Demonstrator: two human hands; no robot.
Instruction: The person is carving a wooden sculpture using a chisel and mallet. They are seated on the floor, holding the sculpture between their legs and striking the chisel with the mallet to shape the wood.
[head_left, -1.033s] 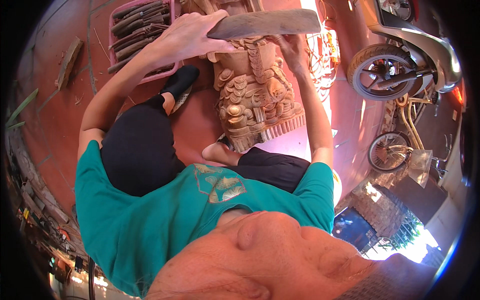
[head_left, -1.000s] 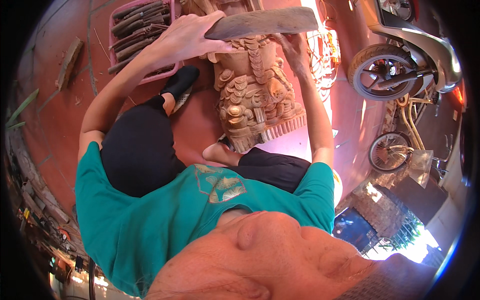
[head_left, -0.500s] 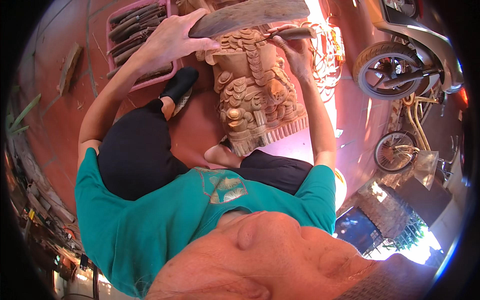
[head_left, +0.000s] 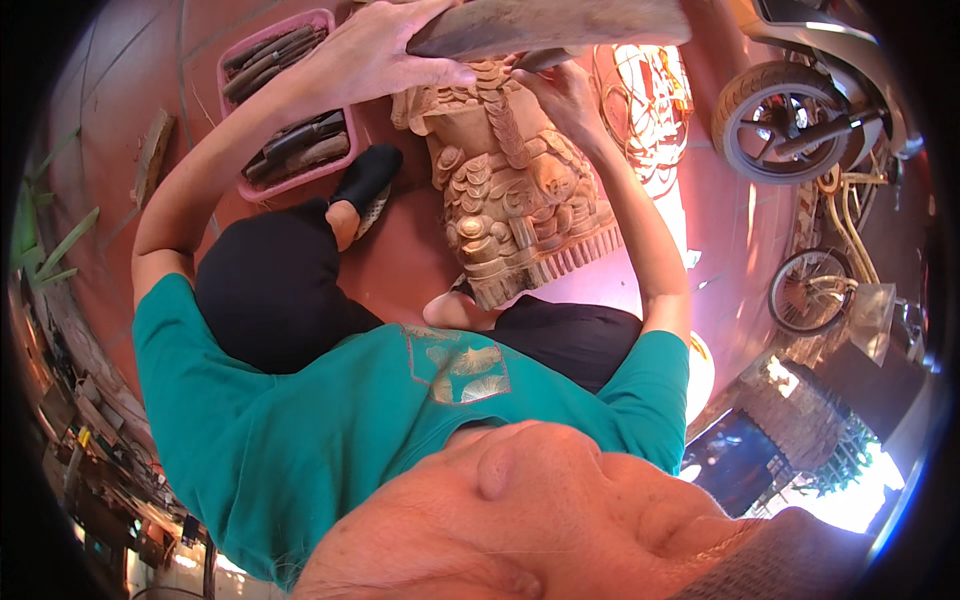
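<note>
A carved wooden sculpture (head_left: 500,190), covered in coin-like discs and scrolls with a ridged base, lies between my legs. Above its far part, my left hand (head_left: 385,60) is wrapped round one end of a long flat wooden mallet (head_left: 550,28), whose broad part stretches to the right. My right hand (head_left: 565,100) grips a carving chisel (head_left: 543,59) by the sculpture's upper right side. The mallet passes over the chisel and hides part of it. Where the chisel's tip meets the wood, I cannot make out.
A pink plastic basket (head_left: 350,150) of wooden-handled tools stands at the left on red tiles. A wood offcut (head_left: 152,155) lies farther left. Coiled cable (head_left: 645,110) sits right of the sculpture. A motorbike wheel (head_left: 785,122) and a bicycle (head_left: 815,290) are at the far right.
The mallet and my left hand have moved right and slightly farther away. My right hand has shifted a little left, and the chisel handle is now mostly behind the mallet.
</note>
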